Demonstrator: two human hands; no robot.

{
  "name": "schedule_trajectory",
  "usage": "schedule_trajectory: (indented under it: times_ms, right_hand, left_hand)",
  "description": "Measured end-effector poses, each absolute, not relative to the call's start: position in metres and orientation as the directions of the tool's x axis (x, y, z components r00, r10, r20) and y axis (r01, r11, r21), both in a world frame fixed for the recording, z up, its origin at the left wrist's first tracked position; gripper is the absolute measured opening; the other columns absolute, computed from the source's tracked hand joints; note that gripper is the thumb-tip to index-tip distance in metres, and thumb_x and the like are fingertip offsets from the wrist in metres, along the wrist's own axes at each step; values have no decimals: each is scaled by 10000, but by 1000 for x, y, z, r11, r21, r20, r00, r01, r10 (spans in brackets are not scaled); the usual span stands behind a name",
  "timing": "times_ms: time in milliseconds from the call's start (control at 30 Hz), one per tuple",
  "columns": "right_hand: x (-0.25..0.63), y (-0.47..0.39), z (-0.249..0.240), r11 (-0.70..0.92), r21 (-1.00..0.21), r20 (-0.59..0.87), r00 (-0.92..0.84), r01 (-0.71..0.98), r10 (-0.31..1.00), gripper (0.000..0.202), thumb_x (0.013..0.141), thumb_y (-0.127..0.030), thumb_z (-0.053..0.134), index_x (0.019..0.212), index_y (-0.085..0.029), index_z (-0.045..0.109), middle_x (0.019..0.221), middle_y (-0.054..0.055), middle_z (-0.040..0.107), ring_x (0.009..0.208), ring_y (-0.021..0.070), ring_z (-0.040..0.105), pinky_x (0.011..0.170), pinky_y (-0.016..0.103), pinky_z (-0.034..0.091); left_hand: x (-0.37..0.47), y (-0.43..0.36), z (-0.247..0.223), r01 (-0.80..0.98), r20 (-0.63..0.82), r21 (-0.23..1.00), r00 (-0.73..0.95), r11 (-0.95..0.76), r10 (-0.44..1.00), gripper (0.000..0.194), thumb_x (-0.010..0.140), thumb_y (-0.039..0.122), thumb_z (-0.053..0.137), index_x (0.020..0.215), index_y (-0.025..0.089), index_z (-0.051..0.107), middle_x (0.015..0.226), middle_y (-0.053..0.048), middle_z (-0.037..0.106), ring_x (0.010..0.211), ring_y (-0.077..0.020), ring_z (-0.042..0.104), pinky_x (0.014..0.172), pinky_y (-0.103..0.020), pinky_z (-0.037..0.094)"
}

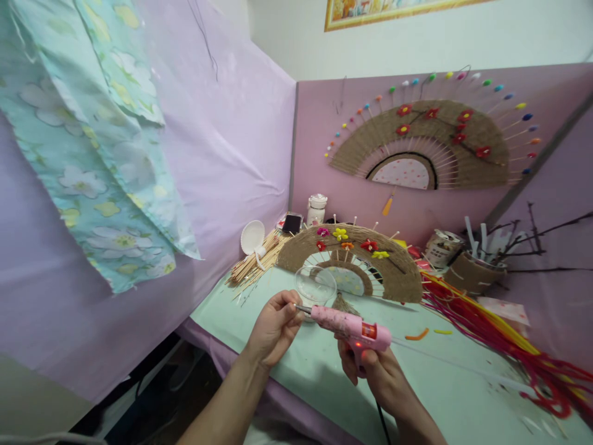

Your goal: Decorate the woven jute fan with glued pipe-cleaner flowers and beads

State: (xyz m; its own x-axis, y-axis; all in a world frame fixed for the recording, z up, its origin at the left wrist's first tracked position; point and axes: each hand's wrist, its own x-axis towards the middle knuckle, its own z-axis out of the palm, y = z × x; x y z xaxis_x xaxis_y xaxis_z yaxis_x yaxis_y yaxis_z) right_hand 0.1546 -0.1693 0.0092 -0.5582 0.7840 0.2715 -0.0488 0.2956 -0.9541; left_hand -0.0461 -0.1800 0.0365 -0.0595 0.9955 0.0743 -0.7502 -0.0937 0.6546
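My right hand (pixel 370 371) is wrapped round the grip of a pink glue gun (pixel 347 327), whose small light glows red. The metal nozzle points left and meets the fingertips of my left hand (pixel 278 330). Those fingers are pinched together; whatever lies between them is too small to make out. Just behind the nozzle is a clear round plastic dish (pixel 315 284). Beyond it a twine-wrapped fan (pixel 296 252) stands on the table, decorated with small coloured flowers and a tassel (pixel 343 304).
Bundled wooden sticks (pixel 257 262) lie at the left back. Red and yellow pipe cleaners (pixel 491 346) spread along the right, with red-handled scissors (pixel 549 402) near them. A pot (pixel 467 272) holds glue sticks and twigs. Another fan (pixel 445 142) hangs on the pink back panel.
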Motion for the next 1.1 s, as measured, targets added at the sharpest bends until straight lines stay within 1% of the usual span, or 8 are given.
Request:
schedule_trajectory:
  times_ms: [133, 300, 433, 567, 700, 867, 1000, 1100]
  right_hand:
    - [155, -169, 9, 301, -952, 281, -555, -56, 783, 610, 902, -732, 317, 685, -191, 497, 512, -17, 446, 459, 107, 346, 468, 260, 297]
    - [155, -168, 7, 307, -950, 290, -553, -65, 781, 621, 908, -727, 319, 760, -170, 551, 517, -24, 445, 461, 107, 347, 473, 260, 304]
    - [154, -168, 7, 309, -948, 299, -547, -76, 782, 614, 904, -731, 331, 717, -180, 527, 509, -21, 446, 452, 103, 340, 461, 259, 300]
    - [153, -168, 8, 302, -951, 292, -549, -74, 783, 643, 876, -767, 335, 731, -175, 539, 503, -24, 442, 450, 103, 339, 461, 258, 300]
    - [154, -167, 6, 303, -950, 290, -550, -71, 783, 632, 888, -752, 330, 725, -177, 535, 515, -25, 433, 455, 106, 345, 463, 258, 296]
    - [156, -166, 1, 305, -949, 298, -556, -82, 776, 617, 894, -741, 335, 766, -175, 545, 528, -28, 435, 457, 109, 344, 468, 262, 293]
    - [155, -166, 0, 299, -950, 298, -555, -92, 777, 602, 903, -727, 344, 741, -177, 530, 526, -34, 418, 456, 102, 336, 469, 258, 288]
    - [155, -166, 2, 293, -952, 291, -555, -88, 779, 612, 897, -735, 343, 765, -171, 542, 521, -35, 420, 453, 100, 328, 465, 257, 291]
  left_hand:
    - [-46, -180, 36, -749, 80, 656, -53, -93, 995, 367, 577, 288, 907, 634, 125, 582, 691, 25, 439, 595, -56, 344, 506, -167, 279]
    - [-47, -179, 34, -749, 90, 655, -50, -97, 995, 341, 601, 273, 894, 648, 127, 589, 700, 25, 442, 597, -56, 343, 513, -169, 280]
    - [-47, -179, 32, -755, 92, 649, -45, -94, 995, 336, 604, 267, 893, 643, 127, 590, 696, 25, 443, 598, -57, 346, 511, -170, 277]
    - [-47, -180, 33, -755, 82, 649, -51, -92, 995, 347, 590, 270, 899, 637, 124, 588, 694, 25, 445, 596, -56, 348, 510, -171, 280]
    - [-47, -179, 34, -752, 77, 652, -53, -90, 996, 353, 586, 276, 902, 639, 125, 587, 696, 26, 439, 599, -55, 354, 511, -168, 288]
    - [-46, -180, 36, -742, 66, 664, -66, -94, 996, 385, 558, 294, 916, 633, 127, 577, 694, 27, 434, 599, -53, 360, 504, -160, 292]
    - [-46, -180, 37, -741, 64, 666, -65, -91, 996, 380, 565, 284, 912, 632, 127, 572, 693, 26, 439, 598, -54, 361, 499, -161, 285]
    - [-46, -180, 37, -744, 73, 662, -63, -96, 995, 372, 573, 276, 908, 630, 127, 573, 689, 26, 439, 598, -55, 358, 502, -165, 284]
